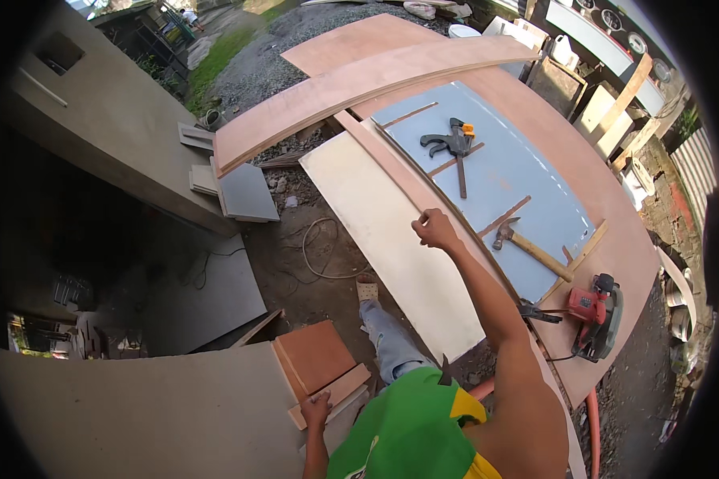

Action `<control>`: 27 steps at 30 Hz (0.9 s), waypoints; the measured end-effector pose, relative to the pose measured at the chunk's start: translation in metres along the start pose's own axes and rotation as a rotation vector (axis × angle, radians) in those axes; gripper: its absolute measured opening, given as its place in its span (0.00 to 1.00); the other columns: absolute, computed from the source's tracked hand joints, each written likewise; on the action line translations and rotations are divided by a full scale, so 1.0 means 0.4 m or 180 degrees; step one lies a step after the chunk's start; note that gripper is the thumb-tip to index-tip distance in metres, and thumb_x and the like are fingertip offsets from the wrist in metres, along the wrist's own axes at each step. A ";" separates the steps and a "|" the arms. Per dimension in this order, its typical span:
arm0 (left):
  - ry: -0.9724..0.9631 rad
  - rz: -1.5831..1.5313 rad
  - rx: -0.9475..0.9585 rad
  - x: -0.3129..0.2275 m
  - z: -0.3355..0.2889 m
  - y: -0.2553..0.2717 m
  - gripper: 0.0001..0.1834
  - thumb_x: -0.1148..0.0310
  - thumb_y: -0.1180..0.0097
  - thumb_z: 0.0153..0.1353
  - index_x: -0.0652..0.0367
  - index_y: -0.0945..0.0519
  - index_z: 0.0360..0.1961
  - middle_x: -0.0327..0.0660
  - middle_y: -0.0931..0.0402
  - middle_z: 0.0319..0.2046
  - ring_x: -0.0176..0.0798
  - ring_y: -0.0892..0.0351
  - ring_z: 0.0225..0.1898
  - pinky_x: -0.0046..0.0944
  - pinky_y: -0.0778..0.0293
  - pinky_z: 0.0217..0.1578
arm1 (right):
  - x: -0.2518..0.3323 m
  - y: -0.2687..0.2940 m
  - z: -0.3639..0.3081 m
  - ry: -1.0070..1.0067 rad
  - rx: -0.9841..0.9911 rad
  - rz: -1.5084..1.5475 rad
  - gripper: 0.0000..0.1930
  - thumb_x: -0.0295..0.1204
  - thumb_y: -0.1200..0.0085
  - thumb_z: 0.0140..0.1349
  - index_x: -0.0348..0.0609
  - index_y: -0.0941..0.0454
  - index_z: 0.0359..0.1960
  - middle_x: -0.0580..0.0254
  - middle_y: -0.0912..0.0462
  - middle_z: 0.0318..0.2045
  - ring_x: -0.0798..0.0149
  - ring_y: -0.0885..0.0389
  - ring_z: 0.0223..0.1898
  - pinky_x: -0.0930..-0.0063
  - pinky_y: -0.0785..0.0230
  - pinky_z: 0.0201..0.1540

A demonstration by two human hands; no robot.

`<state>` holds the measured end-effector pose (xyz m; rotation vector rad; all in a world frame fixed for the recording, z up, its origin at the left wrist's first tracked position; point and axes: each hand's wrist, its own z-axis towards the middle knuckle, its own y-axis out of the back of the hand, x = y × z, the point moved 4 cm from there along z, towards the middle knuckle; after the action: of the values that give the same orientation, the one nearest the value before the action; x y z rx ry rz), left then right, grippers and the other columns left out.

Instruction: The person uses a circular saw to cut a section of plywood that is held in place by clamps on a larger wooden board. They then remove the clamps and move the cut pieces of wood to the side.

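My left hand [315, 409] is closed on the edge of a narrow wooden board [345, 385], low on the left, beside a reddish-brown panel [318, 357]. Stretched forward, my right hand [435, 229] has its fingers curled together above a cream panel [399, 239], close to a long thin plywood strip [387, 166]. Whatever those fingers may hold is hidden. Right of that strip, a blue sheet [507, 180] carries a black bar clamp [458, 152] and a claw hammer [539, 254]. Beyond my right forearm, a red circular saw [595, 315] rests on a plywood sheet [627, 263].
A long curved plywood strip [359, 88] spans the far side of the work surface. Another clamp [538, 313] grips the edge near my right upper arm. A cable [307, 247] loops over the ground. On the left stands a concrete wall [120, 120]; an orange hose [593, 423] runs below.
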<state>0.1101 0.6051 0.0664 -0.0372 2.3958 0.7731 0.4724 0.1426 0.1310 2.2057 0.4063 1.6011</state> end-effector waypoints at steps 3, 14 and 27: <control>0.0011 -0.0009 0.0341 -0.125 0.097 -0.022 0.25 0.62 0.32 0.53 0.79 0.21 0.39 0.48 0.19 0.27 0.36 0.20 0.22 0.33 0.24 0.22 | -0.131 0.066 0.319 0.0519 -0.1657 -0.0560 0.18 0.37 0.45 0.60 0.33 0.29 0.42 0.42 0.18 0.27 0.53 0.15 0.22 0.62 0.23 0.26; -0.0567 0.1275 -0.0068 -0.482 0.517 0.088 0.34 0.46 0.33 0.45 0.72 0.16 0.36 0.57 0.17 0.31 0.53 0.15 0.39 0.45 0.23 0.44 | -0.238 0.181 0.774 -0.1154 -0.1721 -0.1266 0.37 0.56 0.60 0.66 0.47 0.46 0.69 0.38 0.25 0.55 0.31 0.26 0.54 0.43 0.38 0.59; -0.1463 0.1807 -0.0224 -1.090 0.669 0.000 0.34 0.49 0.31 0.46 0.72 0.18 0.43 0.58 0.17 0.36 0.54 0.16 0.41 0.44 0.23 0.46 | 0.006 0.129 0.652 -0.1778 -0.1782 -0.0948 0.41 0.38 0.36 0.47 0.37 0.48 0.58 0.26 0.25 0.47 0.32 0.22 0.49 0.46 0.26 0.51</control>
<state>0.6103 0.6818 0.1409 0.7390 1.9409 0.9885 0.7218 0.0624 0.0853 1.9216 0.0929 0.7675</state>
